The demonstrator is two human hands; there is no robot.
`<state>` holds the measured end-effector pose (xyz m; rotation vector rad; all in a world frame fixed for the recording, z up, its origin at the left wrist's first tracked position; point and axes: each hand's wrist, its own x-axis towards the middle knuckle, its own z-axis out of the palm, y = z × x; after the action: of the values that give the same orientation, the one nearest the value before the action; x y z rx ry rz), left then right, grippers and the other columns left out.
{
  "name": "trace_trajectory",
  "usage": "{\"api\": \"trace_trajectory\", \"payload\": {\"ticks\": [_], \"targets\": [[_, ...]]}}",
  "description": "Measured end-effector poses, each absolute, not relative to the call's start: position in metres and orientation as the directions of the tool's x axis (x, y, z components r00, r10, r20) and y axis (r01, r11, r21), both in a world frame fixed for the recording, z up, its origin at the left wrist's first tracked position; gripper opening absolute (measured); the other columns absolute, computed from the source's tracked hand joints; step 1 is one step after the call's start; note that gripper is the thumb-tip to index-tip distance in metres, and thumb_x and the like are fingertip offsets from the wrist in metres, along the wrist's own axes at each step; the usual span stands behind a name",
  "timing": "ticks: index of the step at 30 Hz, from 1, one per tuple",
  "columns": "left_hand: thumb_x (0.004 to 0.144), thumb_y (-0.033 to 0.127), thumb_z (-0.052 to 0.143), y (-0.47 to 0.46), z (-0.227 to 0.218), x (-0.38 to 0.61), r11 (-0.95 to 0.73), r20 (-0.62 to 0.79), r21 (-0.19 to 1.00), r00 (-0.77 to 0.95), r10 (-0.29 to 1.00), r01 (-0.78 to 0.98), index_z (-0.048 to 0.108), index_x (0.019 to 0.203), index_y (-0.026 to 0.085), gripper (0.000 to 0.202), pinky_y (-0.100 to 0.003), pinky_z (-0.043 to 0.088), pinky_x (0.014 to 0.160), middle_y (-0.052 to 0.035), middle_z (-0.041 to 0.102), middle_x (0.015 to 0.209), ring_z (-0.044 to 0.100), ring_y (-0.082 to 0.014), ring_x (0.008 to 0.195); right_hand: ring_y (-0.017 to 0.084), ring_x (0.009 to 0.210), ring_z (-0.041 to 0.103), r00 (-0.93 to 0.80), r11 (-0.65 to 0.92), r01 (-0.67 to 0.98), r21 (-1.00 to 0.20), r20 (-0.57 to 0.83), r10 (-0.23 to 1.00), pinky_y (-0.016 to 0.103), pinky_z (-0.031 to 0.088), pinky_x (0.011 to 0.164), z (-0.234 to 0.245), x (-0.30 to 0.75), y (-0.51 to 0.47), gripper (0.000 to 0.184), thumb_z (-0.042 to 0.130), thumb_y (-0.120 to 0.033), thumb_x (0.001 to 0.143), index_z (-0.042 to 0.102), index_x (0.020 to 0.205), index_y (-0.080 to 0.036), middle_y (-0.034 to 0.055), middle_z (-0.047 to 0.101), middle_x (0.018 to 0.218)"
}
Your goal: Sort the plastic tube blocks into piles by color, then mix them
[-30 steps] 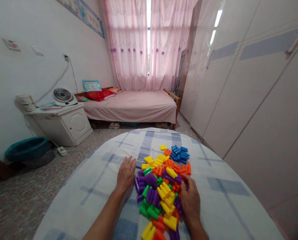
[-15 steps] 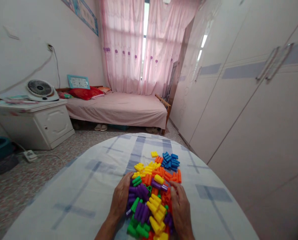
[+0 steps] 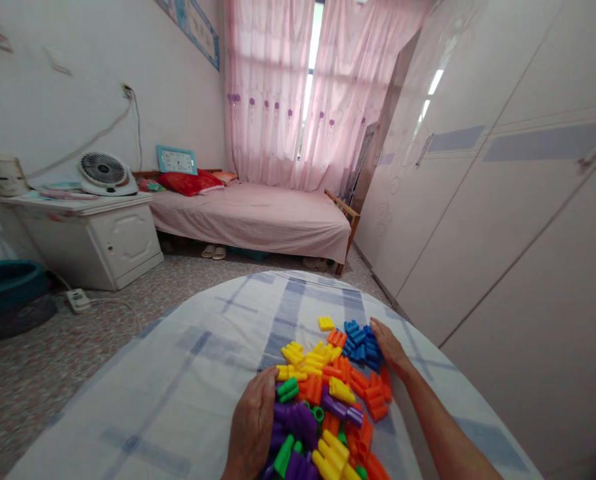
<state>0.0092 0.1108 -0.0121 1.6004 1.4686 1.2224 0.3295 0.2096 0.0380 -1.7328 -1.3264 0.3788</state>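
A heap of plastic building blocks (image 3: 328, 407) in yellow, orange, purple, green and blue lies on a round table with a checked cloth (image 3: 178, 400). My left hand (image 3: 253, 427) rests against the heap's left side, fingers curled along the purple and green pieces. Stretched forward at the far right of the heap, my right hand (image 3: 388, 343) touches the cluster of blue blocks (image 3: 361, 340) with its fingers extended. I see no block held in either hand.
Beyond the table a pink bed (image 3: 258, 217) stands under pink curtains. A white cabinet (image 3: 93, 240) with a small fan (image 3: 103, 173) is at the left, a teal basin (image 3: 5, 283) on the floor. White wardrobe doors (image 3: 503, 200) line the right side.
My right hand has left the near right side of the heap and reached forward to the blue blocks at the far end. My left hand stays at the heap's left side.
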Motion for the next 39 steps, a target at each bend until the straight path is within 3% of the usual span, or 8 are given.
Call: {"api": "trace_trajectory", "payload": {"ticks": [11, 14, 18, 24, 29, 32, 35, 39], "targets": [[0.093, 0.039, 0.032, 0.108, -0.004, 0.012, -0.176, 0.224, 0.882, -0.060, 0.973, 0.437, 0.064, 0.114, 0.020, 0.042, -0.040, 0.040, 0.107, -0.0067, 0.063, 0.122, 0.056, -0.0196, 0.118, 0.023, 0.082, 0.063, 0.048, 0.072, 0.478, -0.875, 0.109, 0.993, 0.037, 0.049, 0.078, 0.039, 0.276, 0.172, 0.042, 0.055, -0.055, 0.074, 0.070, 0.086, -0.018, 0.0044, 0.071, 0.085], [0.093, 0.038, 0.033, 0.108, -0.004, 0.012, -0.185, 0.234, 0.879, -0.060, 0.970, 0.439, 0.064, 0.115, 0.021, 0.042, -0.040, 0.039, 0.108, -0.0063, 0.063, 0.124, 0.055, -0.0194, 0.119, 0.024, 0.089, 0.063, -0.044, 0.098, 0.410, -0.907, 0.088, 0.995, 0.039, 0.048, 0.084, 0.053, 0.262, 0.157, 0.039, 0.057, -0.050, 0.075, 0.069, 0.095, -0.018, 0.0053, 0.071, 0.094], [0.092, 0.039, 0.035, 0.109, -0.004, 0.012, -0.191, 0.239, 0.885, -0.061, 0.969, 0.424, 0.064, 0.115, 0.022, 0.040, -0.040, 0.039, 0.108, -0.0058, 0.062, 0.125, 0.054, -0.0194, 0.121, 0.022, 0.094, 0.061, -0.100, 0.160, 0.478, -0.864, 0.127, 0.987, 0.037, 0.046, 0.087, 0.071, 0.241, 0.125, 0.032, 0.051, -0.041, 0.082, 0.068, 0.100, -0.022, 0.0043, 0.068, 0.103], [0.092, 0.038, 0.034, 0.111, -0.003, 0.012, -0.192, 0.231, 0.897, -0.052, 0.972, 0.399, 0.064, 0.115, 0.021, 0.041, -0.041, 0.036, 0.110, -0.0066, 0.061, 0.127, 0.052, -0.0195, 0.122, 0.021, 0.108, 0.056, -0.351, 0.327, 0.520, -0.789, 0.152, 0.924, 0.035, 0.042, 0.097, 0.099, 0.212, 0.079, 0.029, 0.051, -0.032, 0.085, 0.064, 0.110, -0.027, 0.0018, 0.063, 0.114], [0.093, 0.039, 0.033, 0.111, -0.001, 0.012, -0.174, 0.214, 0.904, -0.060, 0.975, 0.391, 0.063, 0.116, 0.021, 0.042, -0.042, 0.035, 0.111, -0.0060, 0.059, 0.129, 0.051, -0.0195, 0.124, 0.021, 0.121, 0.048, -0.176, 0.319, 0.700, -0.639, 0.279, 0.944, 0.039, 0.034, 0.105, 0.089, 0.228, 0.141, 0.035, 0.045, -0.039, 0.089, 0.063, 0.115, -0.024, 0.0052, 0.057, 0.126], [0.093, 0.039, 0.033, 0.111, -0.002, 0.013, -0.157, 0.200, 0.911, -0.076, 0.977, 0.381, 0.062, 0.117, 0.021, 0.042, -0.042, 0.035, 0.111, -0.0059, 0.058, 0.130, 0.050, -0.0198, 0.125, 0.025, 0.130, 0.038, 0.040, 0.019, 0.906, -0.424, 0.131, 0.991, 0.046, 0.032, 0.104, 0.070, 0.240, 0.202, 0.042, 0.047, -0.044, 0.088, 0.058, 0.124, -0.025, 0.0093, 0.046, 0.139], [0.093, 0.039, 0.033, 0.112, -0.004, 0.013, -0.146, 0.187, 0.916, -0.075, 0.979, 0.375, 0.062, 0.119, 0.021, 0.043, -0.043, 0.034, 0.112, -0.0062, 0.057, 0.131, 0.050, -0.0199, 0.125, 0.029, 0.126, 0.043, 0.056, -0.036, 0.914, -0.404, 0.037, 0.998, 0.049, 0.035, 0.099, 0.055, 0.239, 0.239, 0.047, 0.043, -0.048, 0.089, 0.057, 0.126, -0.022, 0.0129, 0.050, 0.135], [0.094, 0.039, 0.030, 0.111, -0.007, 0.012, -0.144, 0.184, 0.909, -0.066, 0.981, 0.392, 0.061, 0.120, 0.019, 0.045, -0.042, 0.031, 0.113, -0.0068, 0.055, 0.133, 0.047, -0.0191, 0.127, 0.030, 0.109, 0.055, -0.043, 0.021, 0.913, -0.407, -0.045, 0.998, 0.044, 0.041, 0.091, 0.048, 0.226, 0.243, 0.049, 0.058, -0.049, 0.079, 0.062, 0.119, -0.021, 0.0138, 0.059, 0.120]]}}
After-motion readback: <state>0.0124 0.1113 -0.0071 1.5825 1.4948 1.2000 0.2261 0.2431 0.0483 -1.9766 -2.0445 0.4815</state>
